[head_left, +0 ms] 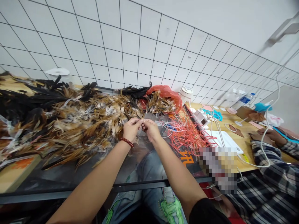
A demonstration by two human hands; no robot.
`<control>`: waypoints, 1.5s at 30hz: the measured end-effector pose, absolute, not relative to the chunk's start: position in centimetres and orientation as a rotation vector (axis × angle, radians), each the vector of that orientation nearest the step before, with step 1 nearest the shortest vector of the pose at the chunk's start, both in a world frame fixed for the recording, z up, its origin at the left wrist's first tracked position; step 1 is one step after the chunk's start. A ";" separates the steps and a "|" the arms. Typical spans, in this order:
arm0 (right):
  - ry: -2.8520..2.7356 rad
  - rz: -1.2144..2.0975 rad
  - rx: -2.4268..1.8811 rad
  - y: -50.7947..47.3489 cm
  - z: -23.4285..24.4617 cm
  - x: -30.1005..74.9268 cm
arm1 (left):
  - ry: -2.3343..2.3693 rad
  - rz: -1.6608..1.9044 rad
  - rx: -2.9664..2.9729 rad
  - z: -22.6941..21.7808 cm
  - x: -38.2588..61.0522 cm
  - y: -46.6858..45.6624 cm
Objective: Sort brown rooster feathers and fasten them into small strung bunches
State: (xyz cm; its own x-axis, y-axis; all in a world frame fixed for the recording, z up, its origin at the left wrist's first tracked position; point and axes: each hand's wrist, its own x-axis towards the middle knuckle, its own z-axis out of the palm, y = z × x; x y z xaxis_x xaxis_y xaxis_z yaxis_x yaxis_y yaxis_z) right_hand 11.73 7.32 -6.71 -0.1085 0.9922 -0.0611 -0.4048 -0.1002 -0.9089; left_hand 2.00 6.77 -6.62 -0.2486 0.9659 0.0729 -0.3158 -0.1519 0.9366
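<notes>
My left hand [132, 130], with a string of dark red beads at the wrist, and my right hand [151, 129] meet fingertip to fingertip above the dark table. Thumb and forefinger are pinched on both; whatever they hold is too small to make out. Close to the left hand spreads a big heap of brown and black feathers [84, 124]. Just beyond the hands, more brown feathers [158, 104] lie in a red plastic bag [171, 93]. A tangle of red cords [189, 132] lies to the right of my right hand.
Behind the table stands a black wire grid [140, 40]. White cables [218, 127] and a white tray [225, 141] lie on the wooden table [251, 155] at right, where a person in plaid sleeves [266, 157] sits. A bottle [247, 98] stands farther back.
</notes>
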 end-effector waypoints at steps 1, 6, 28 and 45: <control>-0.947 1.478 -0.918 7.4 -6.8 11.9 | 1.079 1.600 0.912 -6.7 2.0 6.7; -1.034 1.147 -1.054 9.2 -6.7 14.1 | 1.222 1.632 1.515 -6.6 3.2 4.8; -2.075 0.464 -1.791 15.2 -4.7 12.8 | 1.092 1.595 1.867 -7.0 4.0 3.6; -1.573 0.994 -1.284 12.7 -4.1 17.4 | 1.105 1.741 0.722 -6.8 3.3 6.0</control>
State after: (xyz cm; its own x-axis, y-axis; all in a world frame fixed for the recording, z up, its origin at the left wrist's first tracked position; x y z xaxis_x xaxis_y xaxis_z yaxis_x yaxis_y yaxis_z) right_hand 17.41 12.74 -4.11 -0.1088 0.9858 0.1280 0.3080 0.1559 -0.9385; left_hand 3.30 6.03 -6.83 -0.4043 0.9146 0.0021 -0.3878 -0.1735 0.9053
